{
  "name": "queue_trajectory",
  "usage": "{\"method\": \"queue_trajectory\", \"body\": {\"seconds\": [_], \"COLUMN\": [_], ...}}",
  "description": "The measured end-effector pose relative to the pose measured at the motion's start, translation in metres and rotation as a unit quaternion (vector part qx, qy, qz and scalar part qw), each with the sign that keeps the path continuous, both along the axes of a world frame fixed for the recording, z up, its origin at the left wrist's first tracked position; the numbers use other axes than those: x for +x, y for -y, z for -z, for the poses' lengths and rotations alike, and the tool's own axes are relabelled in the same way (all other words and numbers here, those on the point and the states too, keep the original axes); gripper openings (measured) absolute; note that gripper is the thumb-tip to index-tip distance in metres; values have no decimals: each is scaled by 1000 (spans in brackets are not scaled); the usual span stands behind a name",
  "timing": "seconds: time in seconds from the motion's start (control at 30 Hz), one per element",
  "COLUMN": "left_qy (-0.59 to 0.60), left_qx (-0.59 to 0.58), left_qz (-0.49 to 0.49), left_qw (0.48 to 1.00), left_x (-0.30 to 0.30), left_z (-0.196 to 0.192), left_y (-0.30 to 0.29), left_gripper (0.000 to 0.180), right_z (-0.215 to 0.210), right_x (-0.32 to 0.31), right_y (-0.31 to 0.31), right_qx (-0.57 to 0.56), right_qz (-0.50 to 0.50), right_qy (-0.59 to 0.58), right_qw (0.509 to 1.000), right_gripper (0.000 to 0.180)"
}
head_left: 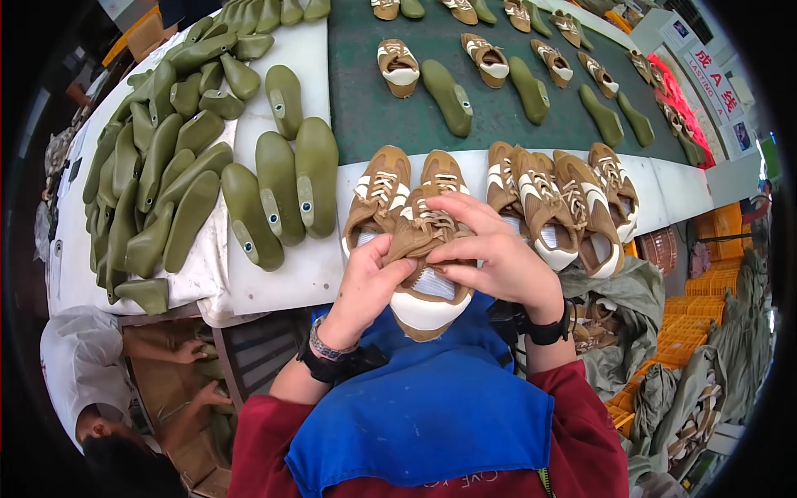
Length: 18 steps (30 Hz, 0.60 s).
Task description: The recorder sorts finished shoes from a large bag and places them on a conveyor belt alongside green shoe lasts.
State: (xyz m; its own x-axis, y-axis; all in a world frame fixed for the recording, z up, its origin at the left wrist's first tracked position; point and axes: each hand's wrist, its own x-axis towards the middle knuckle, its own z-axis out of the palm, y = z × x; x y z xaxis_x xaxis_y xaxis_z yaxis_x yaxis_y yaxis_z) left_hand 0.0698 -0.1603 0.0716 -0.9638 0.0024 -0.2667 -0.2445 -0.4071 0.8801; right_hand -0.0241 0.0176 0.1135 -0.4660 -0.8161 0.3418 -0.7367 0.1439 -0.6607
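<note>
A brown sneaker upper (425,314) with a white heel and laces is in front of me, its heel end toward my body. My left hand (364,280) pinches the left side of its opening, near the tongue. From the other side, the closed fingers of my right hand (500,256) grip the tongue edge below the laces. A white lining shows inside the opening. Just left lies another brown sneaker upper (375,195), laced in white. More brown uppers (544,203) stand close together to the right of my right hand.
Green shoe lasts (158,166) are piled on the white table (274,286) at left. Beyond, a green conveyor belt (361,116) carries uppers paired with lasts. At lower left a co-worker (83,365) reaches into a box of lasts. Orange crates (689,319) and grey-green cloth stand at right.
</note>
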Motion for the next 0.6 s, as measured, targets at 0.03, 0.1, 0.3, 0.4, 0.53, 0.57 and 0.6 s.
{"method": "queue_trajectory", "body": {"seconds": [0.03, 0.1, 0.3, 0.4, 0.53, 0.57, 0.6], "left_qy": [-5, -10, -23, -20, -21, -24, -24], "left_qx": [3, 6, 8, -7, -24, -31, -30], "left_qz": [-7, -14, 11, 18, 19, 22, 22], "left_qw": [1000, 1000, 1000, 1000, 999, 999, 999], "left_x": [0, 0, 1, 1, 2, 3, 3], "left_z": [-2, -3, -3, -5, -7, -7, -7], "left_y": [-1, -1, 1, 1, 2, 2, 2], "left_gripper": [26, 26, 28, 28, 28, 27, 27], "right_z": [1, 6, 1, -2, 2, 3, 3], "right_x": [0, -1, 4, 7, 10, 10, 10], "right_y": [0, 0, -4, -4, -2, -2, -1], "right_qx": [0, 8, -3, 9, 13, 6, 0], "right_qz": [0, 4, 11, 17, 36, 37, 38], "right_qy": [0, -36, 14, -13, -28, -45, -61], "right_qw": [1000, 999, 1000, 1000, 999, 998, 997], "right_gripper": [17, 20, 21, 21, 21, 20, 19]}}
